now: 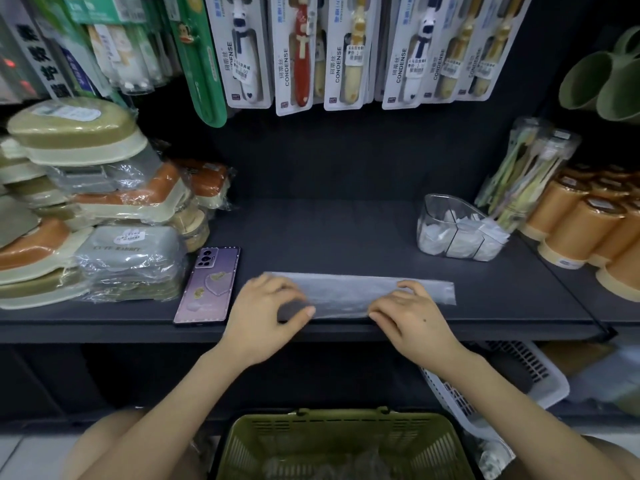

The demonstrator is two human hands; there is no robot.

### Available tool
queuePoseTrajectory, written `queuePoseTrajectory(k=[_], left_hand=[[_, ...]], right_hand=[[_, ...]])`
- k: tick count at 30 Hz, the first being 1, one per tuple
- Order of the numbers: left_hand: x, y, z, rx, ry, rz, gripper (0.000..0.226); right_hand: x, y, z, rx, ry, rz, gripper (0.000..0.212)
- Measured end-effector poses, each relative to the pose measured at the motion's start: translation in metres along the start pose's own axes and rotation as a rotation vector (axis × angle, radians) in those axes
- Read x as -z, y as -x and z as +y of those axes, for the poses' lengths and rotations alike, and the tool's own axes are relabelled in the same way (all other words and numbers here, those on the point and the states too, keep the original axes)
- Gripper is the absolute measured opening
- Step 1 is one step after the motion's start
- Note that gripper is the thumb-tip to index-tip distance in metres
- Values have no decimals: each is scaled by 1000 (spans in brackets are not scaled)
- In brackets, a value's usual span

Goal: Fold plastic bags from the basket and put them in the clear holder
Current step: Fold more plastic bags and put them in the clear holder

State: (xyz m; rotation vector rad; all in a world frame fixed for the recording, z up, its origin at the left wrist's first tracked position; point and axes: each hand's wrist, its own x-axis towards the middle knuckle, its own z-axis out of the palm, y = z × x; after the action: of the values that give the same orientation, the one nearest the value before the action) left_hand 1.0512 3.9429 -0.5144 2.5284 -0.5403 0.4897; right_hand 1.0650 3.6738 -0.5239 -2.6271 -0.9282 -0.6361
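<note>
A translucent plastic bag [349, 295] lies flattened into a long narrow strip along the front of the dark shelf [346, 233]. My left hand [266, 310] holds its left end, fingers curled over the strip and thumb at its near edge. My right hand [408, 313] pinches the strip's near edge right of the middle. The clear holder [453, 230] stands at the back right of the shelf with folded white bags inside. The green basket [341, 445] sits below, by my knees, with crumpled clear bags in its bottom.
A purple phone [209, 285] lies left of my left hand. Stacked wrapped soap boxes [104, 209] fill the left side, orange cups [588, 230] the right. Toothbrush packs [346, 50] hang above. A white basket [519, 382] sits under the shelf at right.
</note>
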Motion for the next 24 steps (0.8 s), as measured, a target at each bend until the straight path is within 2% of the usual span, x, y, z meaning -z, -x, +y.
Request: queuePoseTrajectory(k=[2,4,6,9,12,15,21,24], left_hand=[[7,4,0,9,107,-177,45],[7,6,-3,23,139,-277,50],[5,2,-6,58,166,-287,48],[6,-9,-7,206,258,-286,12],[5,-19,-11,341,320,-246,24],[2,-27,-11,466,315,-235,22],[2,-40,-4,579,248,-265,28],[0,-45,-5,683,270,-194,35]], right_hand=[[7,6,2,-13,-43,-34,26],[12,10,5,-40,-98,-81,24],[16,8,6,-111,-169,-148,24],[20,-2,8,-308,-341,-286,21],[22,-13,7,-465,-487,-331,20],[20,-23,11,-589,-601,-301,16],[16,-39,18,-693,-395,-378,31],[14,-44,18,-715,-302,-411,31]])
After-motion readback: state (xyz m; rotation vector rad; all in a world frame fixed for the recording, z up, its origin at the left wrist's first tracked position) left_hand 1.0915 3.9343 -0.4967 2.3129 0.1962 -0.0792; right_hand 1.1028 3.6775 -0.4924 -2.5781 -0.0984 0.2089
